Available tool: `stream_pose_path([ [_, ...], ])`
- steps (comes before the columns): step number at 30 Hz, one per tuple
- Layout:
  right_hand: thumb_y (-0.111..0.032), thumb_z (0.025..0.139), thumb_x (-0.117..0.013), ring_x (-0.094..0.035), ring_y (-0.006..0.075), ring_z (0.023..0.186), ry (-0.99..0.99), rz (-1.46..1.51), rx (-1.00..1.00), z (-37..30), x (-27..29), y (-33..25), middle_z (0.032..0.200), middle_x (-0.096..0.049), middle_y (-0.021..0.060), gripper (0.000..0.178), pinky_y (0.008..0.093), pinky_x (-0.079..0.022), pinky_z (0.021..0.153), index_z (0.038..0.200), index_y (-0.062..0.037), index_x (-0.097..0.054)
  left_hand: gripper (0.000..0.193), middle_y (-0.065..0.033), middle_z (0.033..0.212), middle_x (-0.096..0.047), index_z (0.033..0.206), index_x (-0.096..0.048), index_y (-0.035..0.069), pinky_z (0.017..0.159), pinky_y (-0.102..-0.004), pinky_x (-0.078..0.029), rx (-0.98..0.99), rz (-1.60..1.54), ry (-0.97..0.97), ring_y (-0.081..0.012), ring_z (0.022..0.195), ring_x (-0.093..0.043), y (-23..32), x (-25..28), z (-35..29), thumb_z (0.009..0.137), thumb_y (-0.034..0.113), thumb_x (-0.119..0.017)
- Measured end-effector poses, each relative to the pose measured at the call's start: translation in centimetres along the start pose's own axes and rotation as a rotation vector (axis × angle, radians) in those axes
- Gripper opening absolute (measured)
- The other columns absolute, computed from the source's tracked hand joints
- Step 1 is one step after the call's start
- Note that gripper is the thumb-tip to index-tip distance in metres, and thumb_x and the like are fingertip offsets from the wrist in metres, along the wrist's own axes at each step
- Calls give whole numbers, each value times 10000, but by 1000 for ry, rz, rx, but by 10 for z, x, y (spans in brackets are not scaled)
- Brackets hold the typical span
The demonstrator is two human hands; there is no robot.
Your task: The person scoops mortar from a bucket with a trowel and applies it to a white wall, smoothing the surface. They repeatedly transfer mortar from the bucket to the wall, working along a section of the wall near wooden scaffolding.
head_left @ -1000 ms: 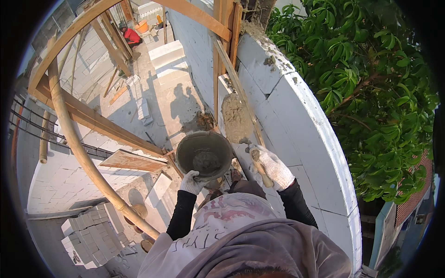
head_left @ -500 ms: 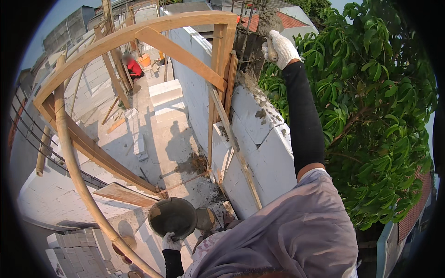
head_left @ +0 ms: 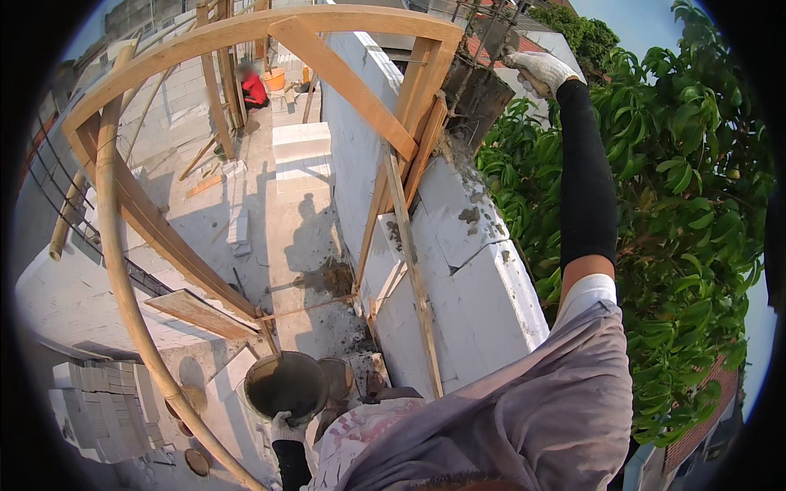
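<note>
My right hand (head_left: 544,72), in a white knit glove, is closed around the wooden handle of a trowel (head_left: 534,83) at the end of my outstretched right arm. Its blade is hard to make out beside the grey mortar-covered column (head_left: 481,96), where thin steel bars rise. Low in the view, my left hand (head_left: 288,427), also gloved, grips the near rim of a dark bucket (head_left: 253,385). Wet grey mortar (head_left: 288,388) is inside the bucket. Beside the column, mortar smears the top of the white block wall (head_left: 458,245).
A curved wooden frame (head_left: 237,24) arches ahead, braced by a slanted timber (head_left: 408,254). A bent bamboo pole (head_left: 123,270) runs down the left. Leafy branches (head_left: 655,204) crowd the right. Stacked white blocks (head_left: 102,405) stand lower left. A person in red (head_left: 254,88) crouches far off near an orange bucket (head_left: 273,79).
My right hand with the trowel has moved rightward, a little away from the column. The whole view has shifted slightly. My left hand stays on the bucket rim.
</note>
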State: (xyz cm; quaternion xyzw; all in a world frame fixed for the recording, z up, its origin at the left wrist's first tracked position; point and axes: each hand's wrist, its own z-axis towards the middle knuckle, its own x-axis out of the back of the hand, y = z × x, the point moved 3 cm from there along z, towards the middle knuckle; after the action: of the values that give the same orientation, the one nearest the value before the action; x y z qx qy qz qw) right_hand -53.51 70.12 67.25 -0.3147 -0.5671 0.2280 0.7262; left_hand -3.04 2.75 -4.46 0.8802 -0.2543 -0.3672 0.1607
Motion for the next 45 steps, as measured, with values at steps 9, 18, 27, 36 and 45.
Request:
stream_pose_path([
  [9,-376,1102,-572,-626,76,699,357,310,202,-241,-133,-38,891,-661,19,402,258,-497,566,1346,-59,-613,68,-98,878,-631,908,-639,65,817,-596,-624,144,-47,-4,-275,882,-685,23,-102,27,879,97,-691],
  [18,-344,963,-686,-751,403,913,-655,-550,364,-463,-436,86,1028,-747,203,421,498,-597,752,1326,-139,-627,119,-82,874,-651,882,-616,13,618,-336,-483,-192,399,-170,-150,768,-604,67,-258,-21,865,100,-696],
  [27,-241,953,-656,-745,361,771,-284,-512,683,-487,-462,67,895,-718,170,396,493,-577,625,1336,-139,-631,817,-104,1154,-669,1595,-407,52,664,-301,-559,-453,750,-217,-149,845,-628,122,-238,-44,817,47,-658],
  [36,-227,932,-707,-758,330,833,-399,-708,677,-461,-481,22,967,-716,147,426,463,-598,625,1339,-132,-623,800,-178,1326,-666,1589,-401,3,997,-334,-521,-639,634,-210,-213,1159,-642,147,-221,-51,823,10,-634],
  [45,-228,967,-646,-769,321,786,-388,-785,693,-454,-499,-1,909,-709,130,379,445,-606,619,1322,-97,-624,777,-191,1405,-630,1585,-409,15,1063,-346,-495,-754,660,-235,-260,1220,-632,155,-211,-48,830,-34,-581],
])
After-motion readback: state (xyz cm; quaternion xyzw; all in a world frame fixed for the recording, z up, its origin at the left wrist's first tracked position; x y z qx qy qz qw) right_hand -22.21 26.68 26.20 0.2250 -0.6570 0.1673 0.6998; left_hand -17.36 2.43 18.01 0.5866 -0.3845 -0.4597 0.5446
